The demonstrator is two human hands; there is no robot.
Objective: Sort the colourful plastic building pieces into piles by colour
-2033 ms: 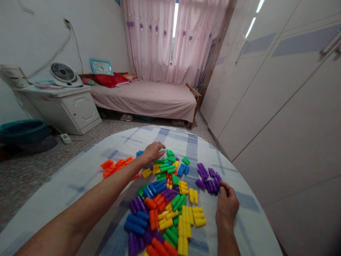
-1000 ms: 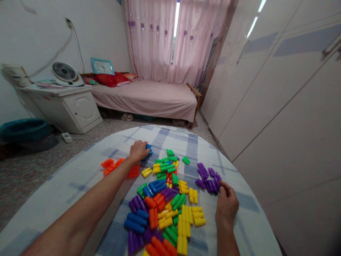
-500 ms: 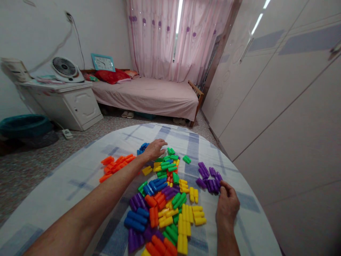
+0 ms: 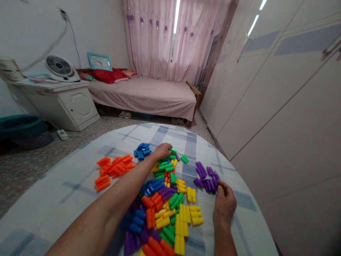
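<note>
My left hand (image 4: 163, 151) reaches to the far end of a long mixed heap of plastic building blocks shaped like joined tubes. Its fingertips are closed on a green block (image 4: 173, 151). My right hand (image 4: 225, 202) rests on the cloth at the right, fingers curled. Its thumb and forefinger pinch the near edge of a group of purple blocks (image 4: 210, 185). Between my arms lie yellow blocks (image 4: 182, 225), orange blocks (image 4: 150, 218) and blue blocks (image 4: 152, 187). My left forearm hides part of the heap.
A separate pile of orange blocks (image 4: 116, 166) lies left of my arm, with a small blue pile (image 4: 142, 150) beyond. One green block (image 4: 184, 159) lies apart. The round table has a checked cloth (image 4: 74, 206). Behind stand a bed (image 4: 149, 94), cabinet (image 4: 77, 106) and wardrobe (image 4: 279, 117).
My left hand has moved slightly right and down onto a green block, its fingers closing. The blue pile is more exposed. My right hand stays by the purple blocks. The view has shifted slightly.
</note>
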